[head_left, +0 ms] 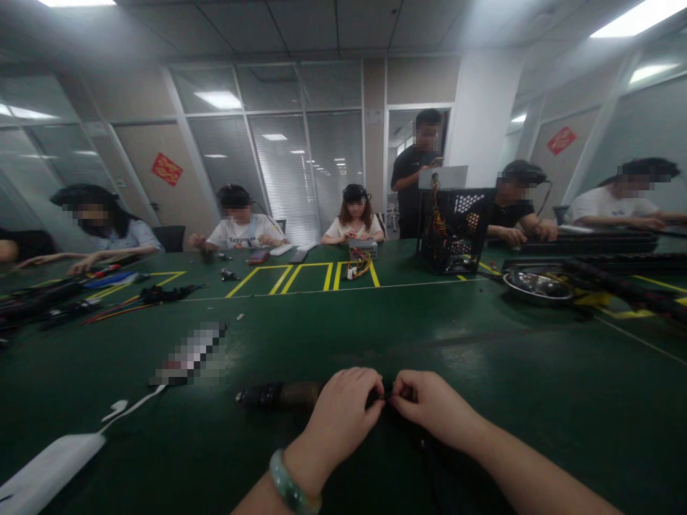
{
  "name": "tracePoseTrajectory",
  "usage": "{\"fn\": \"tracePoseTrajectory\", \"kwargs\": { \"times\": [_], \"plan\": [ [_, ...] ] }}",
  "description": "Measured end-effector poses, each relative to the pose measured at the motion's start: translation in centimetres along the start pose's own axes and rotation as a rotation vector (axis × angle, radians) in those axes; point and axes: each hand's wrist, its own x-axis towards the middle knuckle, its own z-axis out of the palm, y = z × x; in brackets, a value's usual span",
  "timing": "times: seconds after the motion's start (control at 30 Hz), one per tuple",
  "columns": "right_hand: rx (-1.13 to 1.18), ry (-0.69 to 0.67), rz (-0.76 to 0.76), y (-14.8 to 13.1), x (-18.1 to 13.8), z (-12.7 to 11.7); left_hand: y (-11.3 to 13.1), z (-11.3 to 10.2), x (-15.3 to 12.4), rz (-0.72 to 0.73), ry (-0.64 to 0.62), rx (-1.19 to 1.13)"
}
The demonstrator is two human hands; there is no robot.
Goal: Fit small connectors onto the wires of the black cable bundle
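Observation:
My left hand (346,404), with a green bangle (293,483) on its wrist, is closed in a pinch at the middle front of the green table. Facing it, my right hand (424,400) is closed too, its fingertips almost meeting those of the left. Something small and dark shows between the two pinches, too small and dim to name. Behind my left hand lies a dark, drill-like tool (284,395), its narrow tip pointing left and its other end hidden by the hand. A dark strap or cable shape under my right forearm is hard to make out.
To the left, a phone (190,355) is joined by a white cable (132,409) to a white power bank (51,472). Dark cables (161,292) lie beyond. Farther back stand an open computer case (456,229) and a metal bowl (537,286). Several people work around the table.

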Motion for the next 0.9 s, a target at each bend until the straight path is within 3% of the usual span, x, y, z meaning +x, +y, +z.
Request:
{"fn": "tracePoseTrajectory", "kwargs": {
  "times": [0.3,0.9],
  "plan": [
    [0.001,0.012,-0.007,0.06,0.15,0.11,-0.08,0.14,-0.23,0.006,0.055,-0.019],
    [-0.037,0.008,-0.001,-0.33,0.02,-0.13,-0.32,0.13,-0.16,0.062,0.036,-0.040]
  ]
}}
